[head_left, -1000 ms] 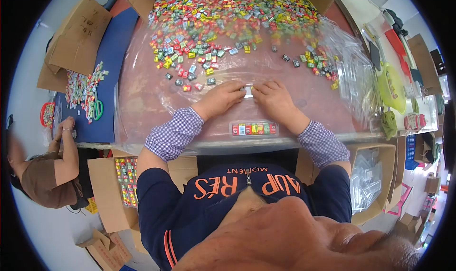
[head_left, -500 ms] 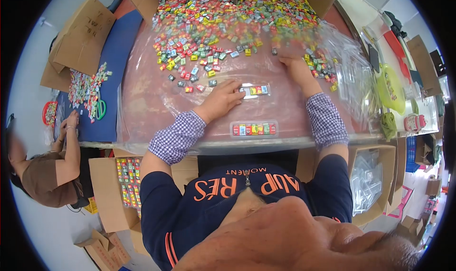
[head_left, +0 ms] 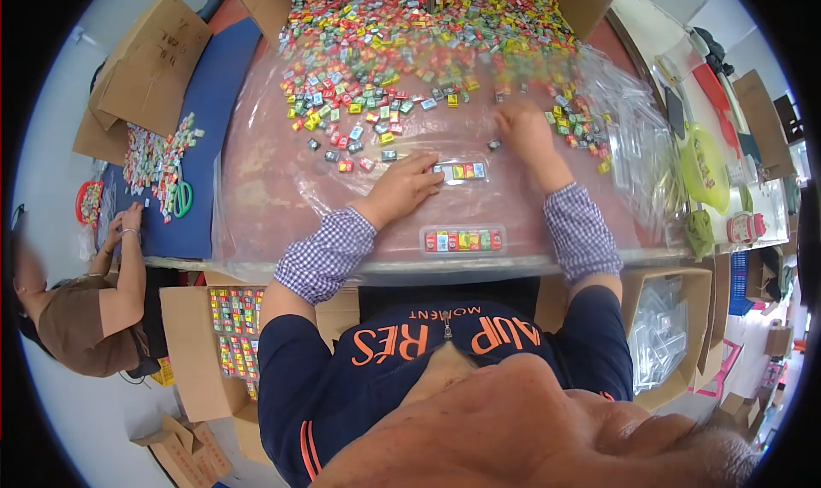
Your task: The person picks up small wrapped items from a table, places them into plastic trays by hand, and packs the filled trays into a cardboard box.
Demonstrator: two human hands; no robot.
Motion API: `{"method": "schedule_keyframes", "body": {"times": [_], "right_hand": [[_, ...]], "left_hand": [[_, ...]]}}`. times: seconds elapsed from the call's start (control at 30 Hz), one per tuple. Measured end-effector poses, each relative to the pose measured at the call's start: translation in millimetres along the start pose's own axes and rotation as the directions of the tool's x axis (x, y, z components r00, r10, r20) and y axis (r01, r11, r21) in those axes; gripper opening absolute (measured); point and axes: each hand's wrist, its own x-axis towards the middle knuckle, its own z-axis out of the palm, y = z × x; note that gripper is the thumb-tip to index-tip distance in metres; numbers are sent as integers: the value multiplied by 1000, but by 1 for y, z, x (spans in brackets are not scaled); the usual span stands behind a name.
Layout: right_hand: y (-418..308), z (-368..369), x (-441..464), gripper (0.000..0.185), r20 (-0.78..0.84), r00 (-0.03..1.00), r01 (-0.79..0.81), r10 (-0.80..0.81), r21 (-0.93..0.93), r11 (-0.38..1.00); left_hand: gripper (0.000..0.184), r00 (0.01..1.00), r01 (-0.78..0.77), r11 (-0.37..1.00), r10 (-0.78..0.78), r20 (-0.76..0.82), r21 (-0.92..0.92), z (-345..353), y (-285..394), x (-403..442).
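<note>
My left hand [head_left: 404,187] rests on the table with its fingers closed on the left end of a clear plastic tray [head_left: 443,173]. Several small coloured blocks [head_left: 468,171] with printed faces sit in the tray's right part. To the right, above the tray, my right hand [head_left: 526,129] is smeared by motion, its fingers partly curled; I cannot tell whether anything is in them. A small dark block [head_left: 494,145] lies just below its fingertips. Closer to my body is a second clear tray [head_left: 463,240] with a row of red, blue, yellow and green blocks.
A big heap of coloured blocks [head_left: 368,60] spreads over the table's far side. Clear plastic packaging [head_left: 637,146] lies right. Cardboard boxes [head_left: 195,351] flank me, one holding clear trays [head_left: 658,325]. At the blue table [head_left: 218,94] on the left, another person [head_left: 90,317] handles blocks.
My right hand has drawn back a little toward me from the heap, and a dark block now lies nearer the tray. My left hand stays at the tray's left end. The view has shifted slightly.
</note>
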Motion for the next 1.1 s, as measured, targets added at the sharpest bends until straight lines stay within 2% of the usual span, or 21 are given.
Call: {"method": "schedule_keyframes", "body": {"times": [0.07,0.23,0.33,0.37,0.5,0.6,0.63,0.73,0.87,1.0,1.1], "right_hand": [[10,5,19,11,-12,991,-135,136,41,990],[0,28,44,11,34,993,-116,114,43,992],[-16,39,58,13,145,985,93,-93,6,996],[-16,44,58,13,144,985,94,-95,12,995],[-8,61,58,14,124,992,43,-38,-38,998],[8,58,52,15,305,946,-44,113,-224,974],[12,58,49,15,307,945,-44,114,-227,973],[15,61,35,17,126,988,118,-88,-256,960],[10,55,38,16,292,955,84,-44,-127,988],[25,81,42,15,240,970,37,-24,-52,998],[30,87,42,14,197,979,76,-53,-111,991]], "left_hand": [[28,1000,19,1000,-19,1,-18,1,0,-1],[28,1000,26,999,-26,-7,-20,1,0,-2],[27,1000,25,999,-25,4,-27,0,0,-1],[27,1000,25,999,-25,7,-31,0,0,-1],[27,1000,3,1000,-3,-15,-22,-1,1,0],[27,1000,10,999,-10,-12,-31,1,1,-3],[27,1000,7,1000,-7,-13,-29,0,-1,-1],[27,1000,2,999,-3,-23,-35,0,-3,0],[26,999,34,998,-35,-17,-57,1,-1,-2],[26,999,50,997,-51,-16,-66,1,0,-2],[26,999,41,998,-43,-27,-57,0,-2,0]]}}
